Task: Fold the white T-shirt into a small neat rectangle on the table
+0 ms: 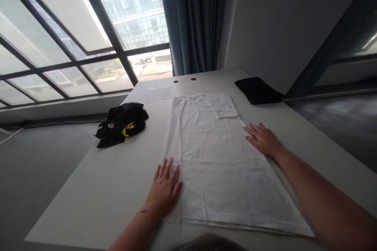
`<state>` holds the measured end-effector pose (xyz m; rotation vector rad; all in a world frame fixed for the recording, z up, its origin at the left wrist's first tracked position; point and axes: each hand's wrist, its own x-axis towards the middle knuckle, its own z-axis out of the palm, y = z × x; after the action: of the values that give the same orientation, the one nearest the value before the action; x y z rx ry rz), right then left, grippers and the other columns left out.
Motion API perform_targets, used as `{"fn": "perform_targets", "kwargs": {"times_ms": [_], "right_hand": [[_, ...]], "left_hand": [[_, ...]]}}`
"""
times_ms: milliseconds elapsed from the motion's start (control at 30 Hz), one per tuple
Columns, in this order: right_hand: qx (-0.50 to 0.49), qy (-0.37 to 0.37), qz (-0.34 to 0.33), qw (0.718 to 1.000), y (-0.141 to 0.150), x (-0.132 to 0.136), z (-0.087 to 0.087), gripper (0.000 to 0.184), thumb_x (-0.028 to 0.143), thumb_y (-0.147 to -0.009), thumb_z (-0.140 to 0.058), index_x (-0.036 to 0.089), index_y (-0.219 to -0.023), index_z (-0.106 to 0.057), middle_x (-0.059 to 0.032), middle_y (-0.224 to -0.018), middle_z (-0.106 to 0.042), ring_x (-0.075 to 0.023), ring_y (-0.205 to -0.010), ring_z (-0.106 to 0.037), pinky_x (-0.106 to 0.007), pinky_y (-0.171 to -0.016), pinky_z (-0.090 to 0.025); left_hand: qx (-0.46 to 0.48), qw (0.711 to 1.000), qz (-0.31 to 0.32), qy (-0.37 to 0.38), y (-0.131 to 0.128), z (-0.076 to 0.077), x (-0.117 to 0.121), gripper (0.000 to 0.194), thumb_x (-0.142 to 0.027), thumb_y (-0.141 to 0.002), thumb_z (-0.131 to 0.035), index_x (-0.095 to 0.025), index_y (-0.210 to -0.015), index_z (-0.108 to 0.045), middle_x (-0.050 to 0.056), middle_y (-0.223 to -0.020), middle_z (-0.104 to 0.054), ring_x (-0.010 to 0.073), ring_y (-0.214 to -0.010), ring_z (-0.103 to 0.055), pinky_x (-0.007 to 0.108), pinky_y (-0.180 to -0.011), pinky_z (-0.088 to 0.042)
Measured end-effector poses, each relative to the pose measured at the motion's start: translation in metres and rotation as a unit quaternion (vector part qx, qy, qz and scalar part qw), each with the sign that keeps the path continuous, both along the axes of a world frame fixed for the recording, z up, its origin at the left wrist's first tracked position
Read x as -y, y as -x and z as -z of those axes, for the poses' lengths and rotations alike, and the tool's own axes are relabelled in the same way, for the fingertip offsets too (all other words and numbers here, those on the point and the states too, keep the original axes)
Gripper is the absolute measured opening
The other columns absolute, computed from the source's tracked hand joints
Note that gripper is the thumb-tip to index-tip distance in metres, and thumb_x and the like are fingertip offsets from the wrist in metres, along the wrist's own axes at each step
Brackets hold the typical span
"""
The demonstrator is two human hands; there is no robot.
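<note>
Lying flat with its fingers spread, the left hand [165, 188] is placed over the left border of a folded white shirt [215, 157], and nothing is clasped by it. The right hand [263, 140] is likewise released and lowered: its fingertips are set against the shirt's right border, higher up, and its fingers are slightly parted.

The shirt is laid lengthwise down the middle of a white table [97, 196], its straight hem turned toward the near edge. A long strip is folded along its left side, and a smaller flap is turned in at its far right corner; faint creases are seen across the cloth.

Beyond the left hand, a crumpled black garment [122, 123] with white lettering and a yellow patch is heaped at the left edge. Papers [153, 93] are spread at the far left corner, and two round cable holes [193, 79] are cut near the far edge. By the right edge, toward the far right corner, a flat black mat [259, 91] is laid.

Past the far edge, a blue curtain [194, 23] is hung beside a dark-framed window [119, 49].
</note>
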<state>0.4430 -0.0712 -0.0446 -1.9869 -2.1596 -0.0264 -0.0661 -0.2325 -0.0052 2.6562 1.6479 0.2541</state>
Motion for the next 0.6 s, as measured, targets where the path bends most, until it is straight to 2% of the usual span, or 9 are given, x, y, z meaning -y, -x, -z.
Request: {"fn": "perform_targets", "kwargs": {"times_ms": [67, 167, 300, 400, 600], "right_hand": [[-0.003, 0.0, -0.002, 1.0, -0.002, -0.001, 0.002, 0.066, 0.059, -0.096, -0.039, 0.03, -0.152, -0.055, -0.0074, -0.162, -0.047, -0.0432, -0.153, -0.031, -0.067, -0.117, -0.035], [-0.008, 0.006, -0.003, 1.0, -0.002, -0.001, 0.002, 0.068, 0.058, -0.096, -0.039, 0.025, -0.155, -0.052, -0.0078, -0.164, -0.044, -0.0433, -0.154, -0.03, -0.066, -0.118, -0.034], [-0.008, 0.022, 0.005, 1.0, 0.003, 0.0, -0.003, 0.071, 0.056, -0.097, -0.039, 0.019, -0.156, -0.05, -0.0091, -0.166, -0.041, -0.0433, -0.155, -0.027, -0.066, -0.12, -0.031], [-0.016, 0.026, 0.007, 0.999, 0.005, 0.002, -0.007, 0.069, 0.055, -0.097, -0.041, 0.021, -0.156, -0.05, -0.0078, -0.166, -0.041, -0.043, -0.155, -0.027, -0.068, -0.12, -0.029], [-0.082, 0.016, -0.025, 0.996, 0.002, 0.007, -0.015, 0.056, 0.045, -0.098, -0.045, 0.029, -0.15, -0.058, -0.0048, -0.159, -0.052, -0.0376, -0.153, -0.034, -0.067, -0.12, -0.029]], "left_hand": [[-0.001, 0.999, 0.034, -0.001, -0.01, 0.002, 0.008, 0.06, -0.044, -0.11, -0.036, -0.017, -0.163, -0.036, 0.014, -0.171, -0.026, 0.0293, -0.16, -0.019, 0.051, -0.126, -0.032], [-0.02, 0.996, 0.08, 0.013, -0.018, 0.004, 0.016, 0.066, -0.049, -0.109, -0.036, -0.016, -0.166, -0.027, 0.013, -0.171, -0.028, 0.0277, -0.16, -0.022, 0.05, -0.128, -0.029], [-0.041, 0.995, 0.087, 0.021, -0.017, 0.002, 0.015, 0.07, -0.051, -0.107, -0.041, -0.017, -0.167, -0.025, 0.011, -0.171, -0.027, 0.029, -0.159, -0.024, 0.051, -0.128, -0.027], [-0.048, 0.995, 0.091, 0.017, -0.013, 0.0, 0.012, 0.071, -0.049, -0.106, -0.042, -0.018, -0.167, -0.024, 0.01, -0.171, -0.027, 0.0291, -0.158, -0.026, 0.05, -0.128, -0.028], [-0.058, 0.993, 0.096, 0.026, -0.003, -0.003, 0.007, 0.071, -0.051, -0.105, -0.044, -0.02, -0.167, -0.027, 0.01, -0.171, -0.029, 0.0288, -0.158, -0.028, 0.05, -0.127, -0.03]]}}
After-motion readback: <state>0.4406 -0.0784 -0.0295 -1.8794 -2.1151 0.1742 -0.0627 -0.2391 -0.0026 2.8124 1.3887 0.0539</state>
